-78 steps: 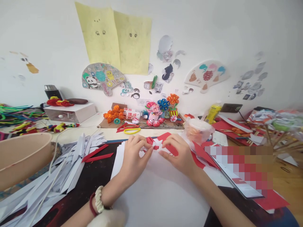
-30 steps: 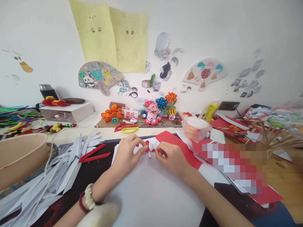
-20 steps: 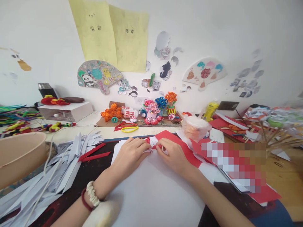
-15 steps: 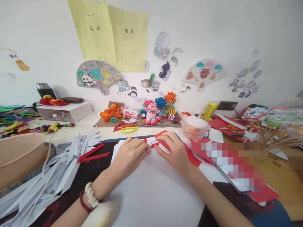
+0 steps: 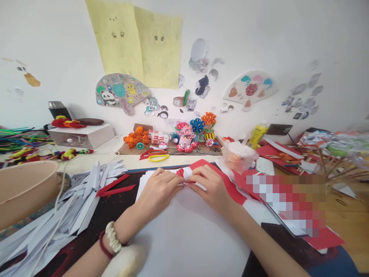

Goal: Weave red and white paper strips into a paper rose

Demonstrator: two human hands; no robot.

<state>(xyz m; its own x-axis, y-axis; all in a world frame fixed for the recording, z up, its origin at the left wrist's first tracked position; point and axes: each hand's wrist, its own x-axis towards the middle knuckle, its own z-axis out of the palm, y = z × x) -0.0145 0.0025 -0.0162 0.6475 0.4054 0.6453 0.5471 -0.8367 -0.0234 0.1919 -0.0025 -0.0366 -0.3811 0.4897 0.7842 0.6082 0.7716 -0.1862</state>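
A small folded piece of red and white paper point(image 5: 186, 173) is pinched between my two hands, above the far part of a stack of white paper point(image 5: 187, 238). My left hand point(image 5: 161, 187) closes on its left side, fingertips pressed together. From the right, my right hand point(image 5: 211, 188) grips it with bent fingers and thumb. The fingers cover much of the piece, so its exact form cannot be made out. Behind my right hand lies a sheet of red paper point(image 5: 235, 190), partly on the white stack.
Cut white paper strips point(image 5: 83, 204) and two red strips point(image 5: 119, 189) lie left, near a beige tub point(image 5: 29, 188). Yellow-handled scissors point(image 5: 158, 157) rest beyond the stack. A plastic-wrapped cup point(image 5: 239, 154) stands at right. Flower crafts point(image 5: 187, 134) line the wall.
My right hand has moved slightly left and its fingers have closed in on the paper, nearer to my left hand. The folded piece now shows more upright between the fingertips.
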